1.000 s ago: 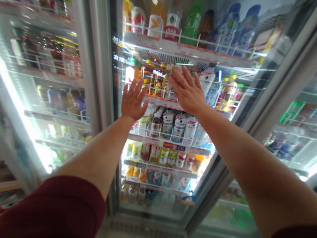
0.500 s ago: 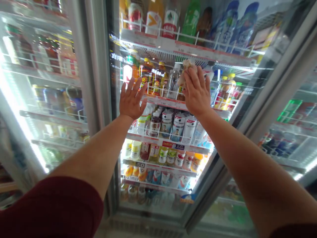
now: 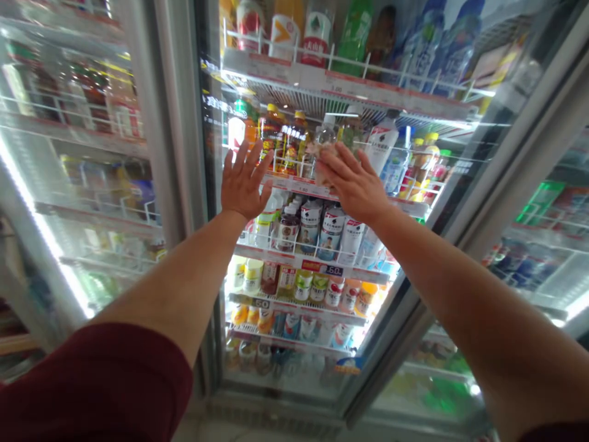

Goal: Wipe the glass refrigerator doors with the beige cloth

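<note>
My left hand (image 3: 245,184) lies flat with fingers spread against the glass door (image 3: 285,388) of a drinks fridge. My right hand (image 3: 358,187) presses a crumpled pale cloth (image 3: 324,174) to the same pane, its fingers stretched over the rag. Part of the cloth is hidden beneath that palm. Behind the glass, near both hands, bottles with yellow caps (image 3: 294,144) and a white-labelled bottle (image 3: 381,147) stand on a shelf.
Several lower shelves hold more bottles, among them white-labelled ones (image 3: 331,232). Large bottles, one green (image 3: 355,37), stand on the top shelf. A metal door frame (image 3: 177,116) runs down the left side, with another fridge section (image 3: 92,144) beyond it.
My right hand has slid the cloth left and down across the glass and now angles more to the left. My left hand has stayed nearly in place.
</note>
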Demonstrator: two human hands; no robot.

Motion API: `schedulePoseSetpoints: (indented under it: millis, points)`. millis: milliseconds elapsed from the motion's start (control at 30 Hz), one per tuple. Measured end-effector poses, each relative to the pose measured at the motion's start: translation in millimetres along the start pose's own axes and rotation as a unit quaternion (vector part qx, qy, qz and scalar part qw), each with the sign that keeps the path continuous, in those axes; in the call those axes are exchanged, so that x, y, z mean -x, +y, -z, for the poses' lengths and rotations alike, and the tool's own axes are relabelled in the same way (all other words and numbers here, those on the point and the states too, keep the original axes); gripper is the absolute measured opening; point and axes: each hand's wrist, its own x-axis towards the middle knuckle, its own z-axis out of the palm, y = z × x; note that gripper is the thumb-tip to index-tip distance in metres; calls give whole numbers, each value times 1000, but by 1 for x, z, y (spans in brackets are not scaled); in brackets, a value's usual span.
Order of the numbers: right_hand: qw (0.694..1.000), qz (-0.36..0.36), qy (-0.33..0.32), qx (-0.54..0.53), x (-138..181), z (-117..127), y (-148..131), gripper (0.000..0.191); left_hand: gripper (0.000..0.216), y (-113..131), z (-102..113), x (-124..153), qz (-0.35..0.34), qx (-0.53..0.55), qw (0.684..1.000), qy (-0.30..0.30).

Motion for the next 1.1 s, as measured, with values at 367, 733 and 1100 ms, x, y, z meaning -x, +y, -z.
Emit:
schedulePoseSetpoints:
  millis: [367, 733, 1100]
  points:
    - [998, -48, 42, -9, 16, -1, 7, 71, 67, 3, 2, -1, 6, -5, 1000, 1]
    - [999, 27, -11, -46, 16, -19, -18, 69, 65, 2, 2, -1, 8, 0, 1000, -6]
    - [999, 4, 30, -42, 37, -9, 10, 64, 66, 4, 3, -1, 11, 6, 1000, -5]
